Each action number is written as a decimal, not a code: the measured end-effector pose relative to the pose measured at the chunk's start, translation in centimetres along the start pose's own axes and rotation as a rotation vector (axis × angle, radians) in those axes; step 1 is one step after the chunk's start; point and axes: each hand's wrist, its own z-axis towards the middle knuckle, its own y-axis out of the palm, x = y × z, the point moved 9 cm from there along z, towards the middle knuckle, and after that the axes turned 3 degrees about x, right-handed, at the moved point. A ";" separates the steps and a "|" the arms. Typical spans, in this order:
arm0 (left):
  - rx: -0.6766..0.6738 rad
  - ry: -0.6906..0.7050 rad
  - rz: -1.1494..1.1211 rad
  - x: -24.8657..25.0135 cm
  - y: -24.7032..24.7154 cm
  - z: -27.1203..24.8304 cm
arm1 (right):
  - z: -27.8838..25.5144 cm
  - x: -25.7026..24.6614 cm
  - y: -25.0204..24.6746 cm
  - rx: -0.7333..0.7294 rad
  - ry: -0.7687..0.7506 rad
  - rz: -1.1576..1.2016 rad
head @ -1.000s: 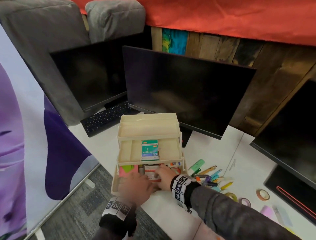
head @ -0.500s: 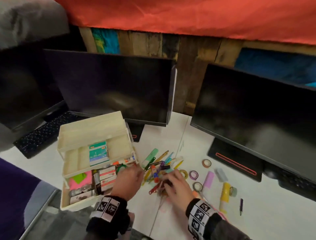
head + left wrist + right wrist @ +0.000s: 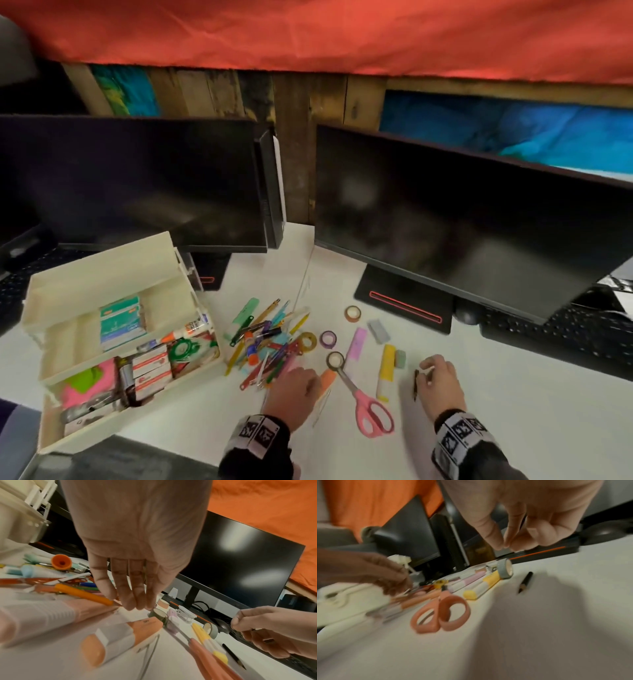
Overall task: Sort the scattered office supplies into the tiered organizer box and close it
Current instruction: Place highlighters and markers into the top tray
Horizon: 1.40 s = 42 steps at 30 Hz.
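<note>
Both hands are low over the white surface (image 3: 513, 428) among the loose supplies. Left hand (image 3: 295, 394) reaches with fingers straight and close together, tips down at the near edge of the pen pile (image 3: 267, 349), beside an orange marker (image 3: 144, 630) — it grips nothing that I can see. Right hand (image 3: 442, 382) has thumb and forefinger drawn into a narrow pinch just above a short black pencil (image 3: 525, 582); whether anything tiny sits between the tips I cannot tell, and the pencil itself lies free.

That pencil looks light, stiff and thin — likely to roll, so a pinch at mid-shaft suits it. Pink scissors (image 3: 368, 404) lie between the hands, rigid, best lifted by the handle loops or the closed blades. Tape rolls (image 3: 328, 338) are light and would roll on edge. Pens in the pile are slick and tangled, so a gathered handful may shed a few.

Organizer box (image 3: 116, 342) stands open at the left, tiers stepped back, lower tray already part filled.
</note>
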 end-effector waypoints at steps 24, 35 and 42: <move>-0.003 -0.098 0.455 0.0 0.3 -0.3 | 2.5 -7.3 8.3 -0.331 0.115 -0.121; 0.487 -0.169 -0.162 -4.5 -14.5 -5.4 | 3.5 -8.6 10.6 -0.359 0.120 -0.059; 0.730 -0.481 -0.350 -14.1 -22.8 -5.9 | 1.7 -13.2 11.5 -0.398 0.201 0.469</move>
